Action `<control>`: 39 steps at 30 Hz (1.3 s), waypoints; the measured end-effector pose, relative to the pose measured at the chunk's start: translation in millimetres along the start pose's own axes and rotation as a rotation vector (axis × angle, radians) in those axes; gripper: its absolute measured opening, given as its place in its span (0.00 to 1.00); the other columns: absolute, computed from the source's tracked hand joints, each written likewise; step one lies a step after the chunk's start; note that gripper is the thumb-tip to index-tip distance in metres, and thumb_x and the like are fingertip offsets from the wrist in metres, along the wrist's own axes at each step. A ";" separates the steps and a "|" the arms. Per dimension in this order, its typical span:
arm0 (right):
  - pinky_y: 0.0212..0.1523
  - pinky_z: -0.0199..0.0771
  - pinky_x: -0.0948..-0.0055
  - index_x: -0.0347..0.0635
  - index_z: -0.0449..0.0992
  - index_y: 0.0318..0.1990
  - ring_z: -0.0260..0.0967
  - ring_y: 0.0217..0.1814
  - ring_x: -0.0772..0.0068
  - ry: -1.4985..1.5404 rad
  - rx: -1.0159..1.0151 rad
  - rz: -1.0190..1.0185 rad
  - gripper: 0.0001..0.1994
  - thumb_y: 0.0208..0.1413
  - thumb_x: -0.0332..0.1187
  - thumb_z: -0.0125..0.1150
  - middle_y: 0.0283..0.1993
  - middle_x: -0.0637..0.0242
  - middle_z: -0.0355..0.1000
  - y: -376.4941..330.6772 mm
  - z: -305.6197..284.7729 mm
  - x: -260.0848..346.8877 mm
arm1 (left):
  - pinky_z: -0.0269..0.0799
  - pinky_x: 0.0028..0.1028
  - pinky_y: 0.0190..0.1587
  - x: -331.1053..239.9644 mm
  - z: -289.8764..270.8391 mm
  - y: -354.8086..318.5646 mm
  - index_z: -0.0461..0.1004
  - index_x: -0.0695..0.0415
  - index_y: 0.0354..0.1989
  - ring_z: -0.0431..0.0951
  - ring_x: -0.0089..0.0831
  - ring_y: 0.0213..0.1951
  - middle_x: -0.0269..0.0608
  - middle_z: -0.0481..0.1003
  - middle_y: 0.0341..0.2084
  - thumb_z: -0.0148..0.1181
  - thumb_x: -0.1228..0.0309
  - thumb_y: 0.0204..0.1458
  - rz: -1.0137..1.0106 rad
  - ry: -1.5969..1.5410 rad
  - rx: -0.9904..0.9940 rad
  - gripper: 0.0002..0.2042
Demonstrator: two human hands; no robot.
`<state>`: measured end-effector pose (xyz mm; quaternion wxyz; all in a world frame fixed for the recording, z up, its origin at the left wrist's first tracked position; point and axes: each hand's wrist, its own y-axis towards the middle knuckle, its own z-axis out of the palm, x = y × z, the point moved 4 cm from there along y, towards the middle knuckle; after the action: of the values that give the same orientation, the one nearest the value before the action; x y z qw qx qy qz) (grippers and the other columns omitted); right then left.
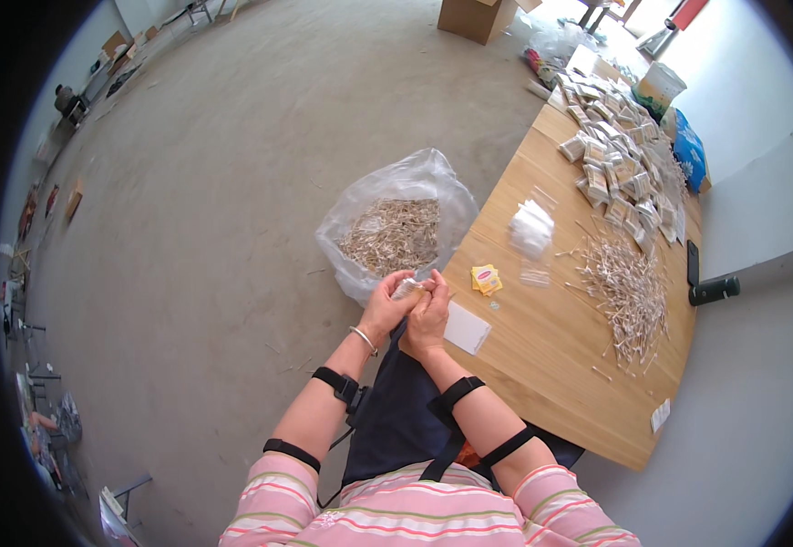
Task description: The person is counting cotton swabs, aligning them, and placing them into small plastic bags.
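My left hand and my right hand are close together at the table's near left corner. Between them they grip a small clear bag of cotton swabs, its lower part covered by my fingers. Just beyond my hands, a large clear plastic sack stands on the floor, holding a mass of loose cotton swabs. To the right of my right hand lies a white card on the wooden table.
Yellow labels and empty clear bags lie mid-table. Loose cotton swabs are heaped at the right, below a pile of filled packets. A dark green bottle and black phone sit along the wall. A cardboard box stands far back.
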<state>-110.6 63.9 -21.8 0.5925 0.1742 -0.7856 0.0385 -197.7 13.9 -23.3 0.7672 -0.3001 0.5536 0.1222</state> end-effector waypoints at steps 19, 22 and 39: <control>0.69 0.24 0.47 0.34 0.54 0.61 0.26 0.74 0.43 -0.118 0.071 -0.165 0.28 0.50 0.23 0.45 0.71 0.46 0.37 -6.4 22.9 29.9 | 0.65 0.18 0.28 -9.2 -26.6 27.0 0.76 0.61 0.34 0.67 0.14 0.26 0.27 0.72 0.23 0.56 0.65 0.57 0.117 0.320 -0.029 0.11; 0.68 0.21 0.45 0.34 0.52 0.62 0.23 0.75 0.44 -0.050 0.083 -0.207 0.26 0.55 0.31 0.45 0.72 0.46 0.34 -3.0 26.9 53.3 | 0.66 0.19 0.26 -34.2 -36.9 15.7 0.76 0.61 0.33 0.68 0.15 0.25 0.29 0.74 0.23 0.59 0.63 0.55 0.254 0.264 -0.154 0.12; 0.41 0.68 0.56 0.39 0.72 0.37 0.68 0.43 0.46 -0.315 0.253 -0.153 0.22 0.65 0.47 0.35 0.37 0.51 0.70 9.9 -133.8 86.4 | 0.71 0.20 0.31 -30.8 93.1 -69.5 0.71 0.57 0.36 0.72 0.19 0.27 0.31 0.73 0.27 0.53 0.59 0.59 0.192 -0.439 0.275 0.13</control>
<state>-11.6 89.2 100.6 0.4370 0.3101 -0.8419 0.0639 -100.3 18.9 47.0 0.8873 -0.1053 0.4113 0.1803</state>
